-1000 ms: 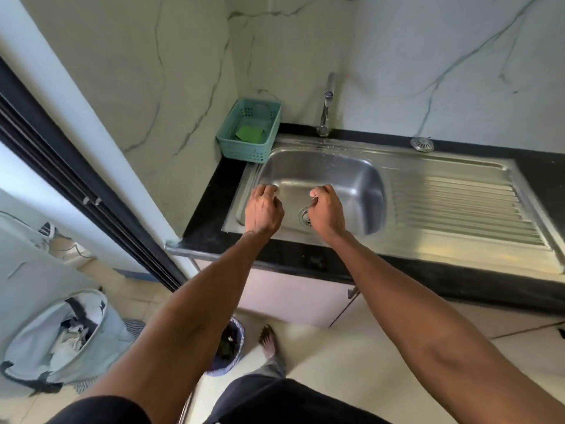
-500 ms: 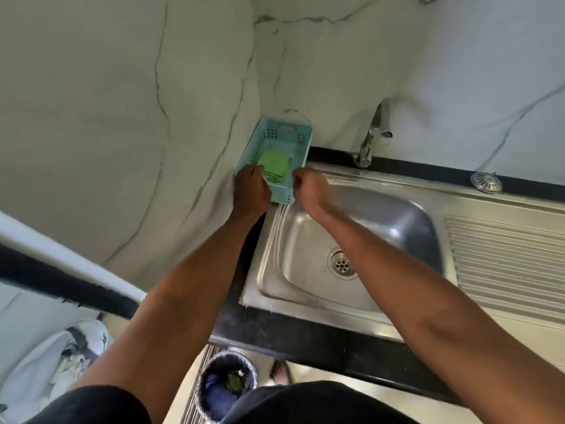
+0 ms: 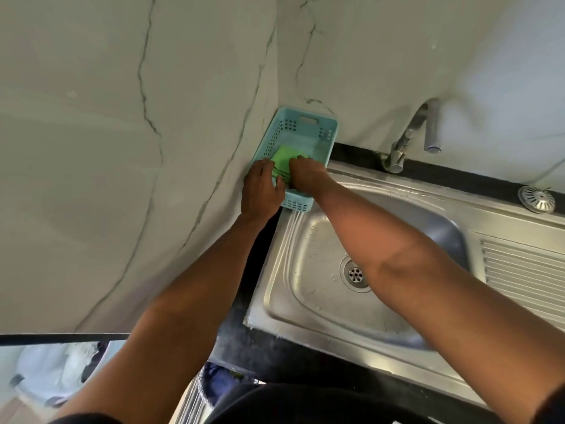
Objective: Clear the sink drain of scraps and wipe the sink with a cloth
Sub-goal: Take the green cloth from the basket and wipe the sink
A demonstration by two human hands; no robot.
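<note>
A folded green cloth lies in a teal plastic basket in the corner, left of the steel sink. My right hand is inside the basket, its fingers curled over the cloth's near edge. Across the basket's near left rim lies my left hand, fingertips touching the cloth; its grip is hidden. The sink's drain shows bare holes, and water drops dot the basin. My right forearm crosses over the basin.
A steel tap rises behind the basin. A round strainer cap sits on the sink's back edge above the ribbed drainboard. Marble walls close in at the left and behind. A dark bin stands on the floor below the counter.
Both hands left the drain and moved up and left to the basket. The right hand has now gone inside it onto the cloth, and the left fingers reach over the rim.
</note>
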